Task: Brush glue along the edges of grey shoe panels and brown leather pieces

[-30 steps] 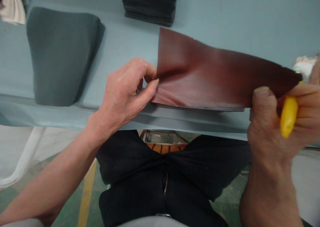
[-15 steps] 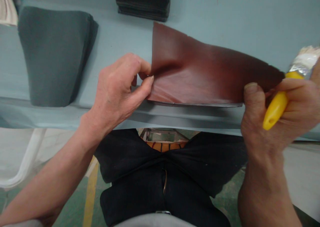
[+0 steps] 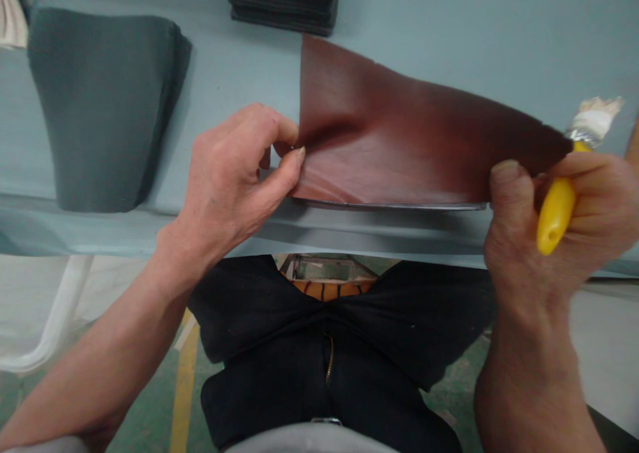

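Observation:
A curved piece of reddish-brown leather spans the space between my hands, above the table's near edge. My left hand pinches its left edge between thumb and forefinger, and a fold runs inward from there. At the other end, my right hand grips the leather's right corner with the thumb on top. That same hand also holds a paintbrush with a yellow handle, its whitish bristles pointing away from me. Along the leather's near edge shows a thin dark strip.
A stack of dark grey-green shaped pieces lies on the blue-grey covered table at the left. Beyond the leather stands a pile of black pieces. Whitish material sits in the far left corner. My legs are under the table's near edge.
The paintbrush has turned slightly in my right hand, its bristles now tilting more upright. Both hands keep their hold on the leather. The whole view has shifted a little.

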{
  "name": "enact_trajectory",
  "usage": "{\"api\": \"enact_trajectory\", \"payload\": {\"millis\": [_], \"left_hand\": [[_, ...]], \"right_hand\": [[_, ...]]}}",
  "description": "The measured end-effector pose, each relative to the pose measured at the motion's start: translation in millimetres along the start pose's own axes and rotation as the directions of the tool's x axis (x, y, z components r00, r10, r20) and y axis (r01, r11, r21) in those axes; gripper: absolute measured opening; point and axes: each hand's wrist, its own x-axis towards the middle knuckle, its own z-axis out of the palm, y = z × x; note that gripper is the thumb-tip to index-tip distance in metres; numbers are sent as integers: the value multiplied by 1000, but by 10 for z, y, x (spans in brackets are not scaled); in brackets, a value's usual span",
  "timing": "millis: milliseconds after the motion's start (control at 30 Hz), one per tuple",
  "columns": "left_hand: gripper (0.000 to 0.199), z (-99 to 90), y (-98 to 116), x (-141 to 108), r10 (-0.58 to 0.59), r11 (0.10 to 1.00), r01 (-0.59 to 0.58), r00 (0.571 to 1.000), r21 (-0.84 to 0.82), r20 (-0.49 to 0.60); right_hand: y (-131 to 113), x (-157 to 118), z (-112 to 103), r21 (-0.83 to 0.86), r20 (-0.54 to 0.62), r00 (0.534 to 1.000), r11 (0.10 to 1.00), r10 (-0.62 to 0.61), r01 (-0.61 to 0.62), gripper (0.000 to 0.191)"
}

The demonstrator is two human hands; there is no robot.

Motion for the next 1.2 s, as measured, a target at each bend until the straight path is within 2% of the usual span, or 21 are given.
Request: {"api": "enact_trajectory", "payload": {"millis": [133,367,633,767,933,1000,1067,1133,1200], "left_hand": [[10,-1,-5,-4,7,1000,-7,1000,15,20],[13,-4,1,-14,-18,1000,18,1000,1,3],[9,-3,-16,-12,-7,1000,7,1000,12,10],[10,21,-23,-8,28,1000,-27,999,13,-34],[12,8,-18,-4,12,999,-12,1000,31,2],[8,-19,13,1,-23,999,21,999,47,37],[4,-50,61,8,-121,991,115,987,68,104],[11,-74,106,14,-209,976,197,967,93,148],[14,-85,128,15,-231,971,218,961,99,151]], "right_hand": [[6,-6,7,17,16,1000,1000,12,-12,28],[-46,-5,8,-4,23,996,997,83,-82,41],[1,-3,11,41,32,998,997,59,-60,28],[-10,1,15,27,27,997,997,68,-68,32],[9,-8,24,14,36,998,999,44,-44,34],[53,-14,37,36,22,1000,999,16,-17,34],[99,-18,56,66,1,1000,998,-11,11,34],[119,-19,72,92,-21,999,995,-29,31,33],[99,-14,75,121,-14,1000,993,-2,3,29]]}}
